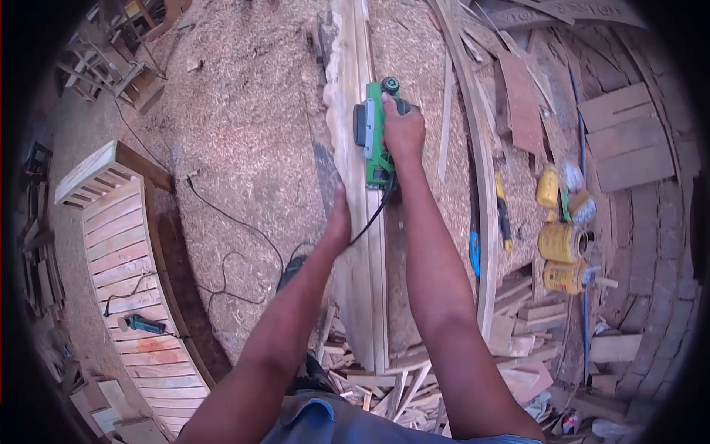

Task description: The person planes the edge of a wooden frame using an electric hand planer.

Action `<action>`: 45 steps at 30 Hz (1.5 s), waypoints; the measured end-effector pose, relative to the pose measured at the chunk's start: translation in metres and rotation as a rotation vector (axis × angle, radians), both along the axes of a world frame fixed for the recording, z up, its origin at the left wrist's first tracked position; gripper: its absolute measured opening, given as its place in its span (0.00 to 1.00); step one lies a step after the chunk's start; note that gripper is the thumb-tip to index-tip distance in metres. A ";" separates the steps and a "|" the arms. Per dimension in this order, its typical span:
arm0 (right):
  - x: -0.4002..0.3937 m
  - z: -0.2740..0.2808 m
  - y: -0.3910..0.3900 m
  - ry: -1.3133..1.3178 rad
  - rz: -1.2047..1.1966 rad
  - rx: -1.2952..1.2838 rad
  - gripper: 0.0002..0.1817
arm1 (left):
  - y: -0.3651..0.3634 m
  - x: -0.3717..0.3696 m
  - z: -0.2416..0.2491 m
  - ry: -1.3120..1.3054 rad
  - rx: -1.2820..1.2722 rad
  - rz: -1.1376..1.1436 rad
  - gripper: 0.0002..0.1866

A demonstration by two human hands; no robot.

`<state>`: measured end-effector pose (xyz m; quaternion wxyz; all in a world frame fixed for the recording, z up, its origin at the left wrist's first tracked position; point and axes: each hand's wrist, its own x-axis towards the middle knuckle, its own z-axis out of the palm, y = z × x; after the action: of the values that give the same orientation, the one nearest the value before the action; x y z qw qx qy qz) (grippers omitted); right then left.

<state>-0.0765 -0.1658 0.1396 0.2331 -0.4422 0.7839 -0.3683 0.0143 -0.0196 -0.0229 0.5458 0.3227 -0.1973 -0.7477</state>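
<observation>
A green electric planer (375,140) sits on a long wooden board (359,296) that runs away from me. My right hand (403,133) is wrapped round the planer's rear handle, just behind its round black front knob. From the planer's back a black cord trails down across the board. My left hand (339,222) holds the board's left edge, behind the planer and apart from it; its thumb side shows and most fingers are hidden. The board's left edge is wavy and pale near the planer.
At left stands a slatted wooden bench (126,251) with a dark teal power tool (144,324) on it. Yellow containers (560,243), a blue-handled saw (475,253) and long planks (481,185) lie right. Shavings cover the ground; offcuts (543,314) pile nearby.
</observation>
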 end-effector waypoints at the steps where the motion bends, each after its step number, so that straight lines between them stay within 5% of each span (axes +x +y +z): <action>1: -0.005 -0.007 0.030 -0.014 0.009 0.020 0.34 | 0.001 0.002 0.004 0.071 0.043 0.000 0.41; 3: -0.013 -0.022 0.117 0.088 0.001 -0.070 0.27 | -0.003 0.001 -0.046 0.057 0.040 -0.018 0.41; 5: -0.013 -0.022 0.223 0.059 -0.003 -0.105 0.23 | 0.006 0.011 -0.002 0.067 0.144 -0.161 0.42; 8: -0.003 -0.015 0.395 -0.051 -0.118 0.014 0.22 | 0.011 0.011 0.033 -0.537 -0.031 -0.088 0.48; 12: 0.002 -0.020 0.585 -0.150 -0.278 0.188 0.19 | 0.013 -0.002 0.011 -0.818 0.008 -0.222 0.61; 17: 0.007 -0.029 0.617 -0.134 -0.273 0.212 0.16 | -0.005 -0.005 -0.005 -0.972 0.011 -0.302 0.73; 22: 0.004 -0.014 0.502 -0.001 -0.149 0.108 0.16 | 0.000 0.000 0.001 -0.976 -0.049 -0.288 0.74; 26: 0.002 -0.013 0.388 0.031 -0.110 0.050 0.15 | -0.002 0.003 -0.013 -0.481 0.003 -0.179 0.54; 28: 0.001 -0.013 0.322 0.064 -0.092 -0.018 0.17 | 0.003 0.008 -0.006 -0.202 0.063 -0.228 0.51; 30: 0.001 -0.014 0.255 0.107 -0.088 -0.064 0.18 | 0.004 0.009 -0.013 -0.208 0.241 -0.209 0.51; 32: 0.003 -0.008 0.188 0.090 -0.090 -0.021 0.21 | 0.008 0.009 -0.002 -0.057 0.127 -0.196 0.51; 36: 0.012 -0.001 0.059 0.126 -0.069 -0.074 0.26 | 0.008 0.005 -0.001 -0.124 0.094 -0.144 0.50; 40: 0.019 0.007 -0.065 0.150 -0.063 -0.027 0.31 | 0.004 0.005 -0.020 -0.714 0.121 -0.239 0.51; 45: 0.020 0.019 -0.184 0.087 -0.056 0.019 0.33 | 0.010 0.053 0.009 -0.735 0.016 -0.404 0.61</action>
<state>-0.0563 -0.3503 0.1586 0.1926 -0.4334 0.8087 -0.3478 0.0676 -0.0098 -0.0136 0.2791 0.5272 -0.4322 -0.6763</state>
